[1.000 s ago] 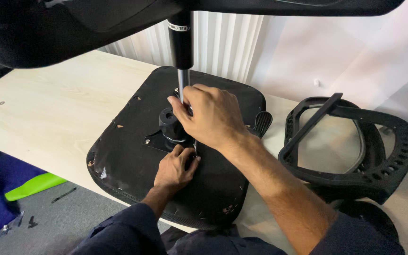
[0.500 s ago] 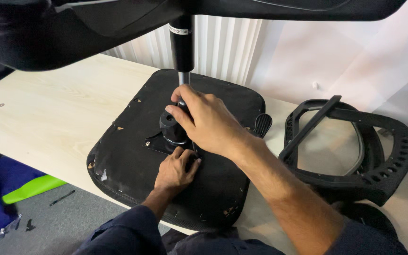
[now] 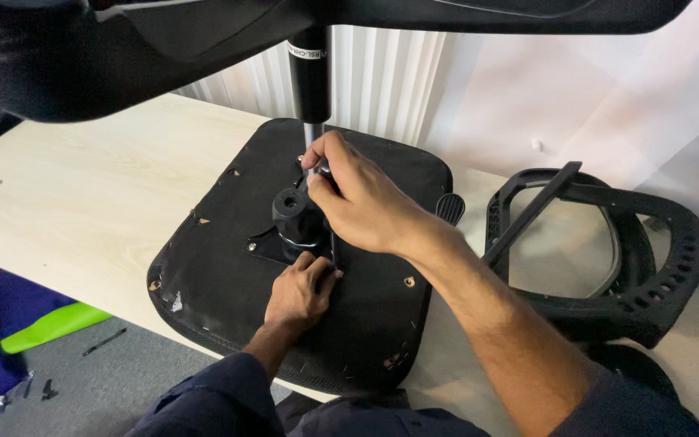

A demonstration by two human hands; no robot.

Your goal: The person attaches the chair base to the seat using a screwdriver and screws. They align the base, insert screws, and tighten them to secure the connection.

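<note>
An upturned black chair seat (image 3: 220, 267) lies on a pale wooden table (image 3: 82, 186). A metal plate with a black round hub (image 3: 293, 214) is fixed at its middle. My right hand (image 3: 362, 202) is closed around the handle of a thin tool, close to the shiny shaft of a gas cylinder (image 3: 309, 73) that comes down from above. The tool's dark shaft (image 3: 333, 249) runs down to the plate. My left hand (image 3: 299, 290) rests on the seat, its fingers pinched around the shaft's lower end at the plate's near edge.
A black chair base (image 3: 123, 48) hangs across the top of the view. A black backrest frame (image 3: 657, 267) lies at the right, with a lever paddle (image 3: 449, 209) at the seat's edge. White radiator and wall behind. A green object (image 3: 50, 324) and small parts lie on the grey floor.
My right hand has turned and risen slightly on the tool, and its forearm has shifted, uncovering a screw hole on the seat. My left hand has stayed put.
</note>
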